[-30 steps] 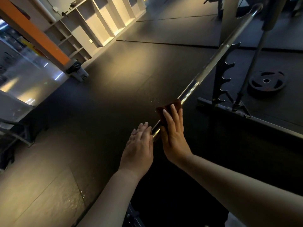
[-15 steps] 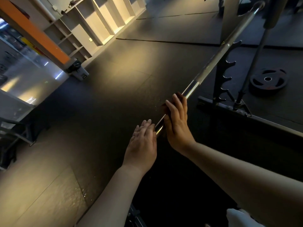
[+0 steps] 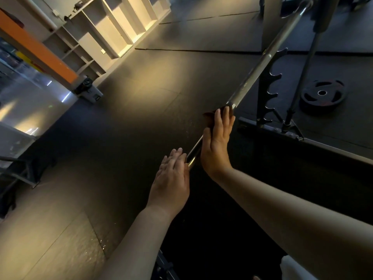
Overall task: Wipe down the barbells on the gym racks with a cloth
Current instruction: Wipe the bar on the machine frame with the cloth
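Note:
A steel barbell (image 3: pixel 260 63) runs diagonally from low centre up to the top right. A dark red cloth (image 3: pixel 210 116) is wrapped on its shaft just below the thicker sleeve. My right hand (image 3: pixel 217 144) lies along the bar with straight fingers and presses the cloth against it; the thumb is hidden. My left hand (image 3: pixel 171 178) is flat with fingers together, touching the left side of the bar's near part. The bar's near end is hidden behind my hands.
A black rack upright with hook pegs (image 3: pixel 266 93) stands right of the bar on a base rail (image 3: pixel 272 128). A weight plate (image 3: pixel 322 96) lies on the dark rubber floor. White cubby shelves (image 3: pixel 113 27) and an orange beam (image 3: pixel 40 51) are at the left.
My right hand has slid the cloth up the bar, away from me, toward the sleeve. My left hand has stayed near the bar's near part.

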`<action>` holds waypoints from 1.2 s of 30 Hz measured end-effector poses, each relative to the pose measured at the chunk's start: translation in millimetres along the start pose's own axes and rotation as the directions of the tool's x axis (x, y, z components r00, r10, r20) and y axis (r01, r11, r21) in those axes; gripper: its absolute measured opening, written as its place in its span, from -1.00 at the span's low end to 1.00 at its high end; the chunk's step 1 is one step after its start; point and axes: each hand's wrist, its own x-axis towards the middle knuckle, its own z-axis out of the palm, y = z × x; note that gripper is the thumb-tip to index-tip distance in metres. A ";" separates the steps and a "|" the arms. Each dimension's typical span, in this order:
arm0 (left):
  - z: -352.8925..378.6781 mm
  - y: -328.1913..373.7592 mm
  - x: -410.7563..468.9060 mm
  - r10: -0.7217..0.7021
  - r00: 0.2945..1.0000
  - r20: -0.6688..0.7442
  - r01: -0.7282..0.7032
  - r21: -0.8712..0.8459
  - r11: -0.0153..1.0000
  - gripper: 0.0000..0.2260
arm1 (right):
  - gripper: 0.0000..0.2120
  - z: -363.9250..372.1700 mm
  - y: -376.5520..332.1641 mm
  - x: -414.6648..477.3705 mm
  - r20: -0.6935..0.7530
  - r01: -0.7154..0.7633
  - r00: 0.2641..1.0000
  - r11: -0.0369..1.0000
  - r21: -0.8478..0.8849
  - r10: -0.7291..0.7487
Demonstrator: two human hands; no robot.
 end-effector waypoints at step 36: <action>7.7 -13.2 -24.1 0.064 0.995 -0.082 -0.057 0.083 0.995 -0.48 | -0.32 11.2 -6.2 -32.4 0.023 -0.065 0.998 0.976 0.210 0.062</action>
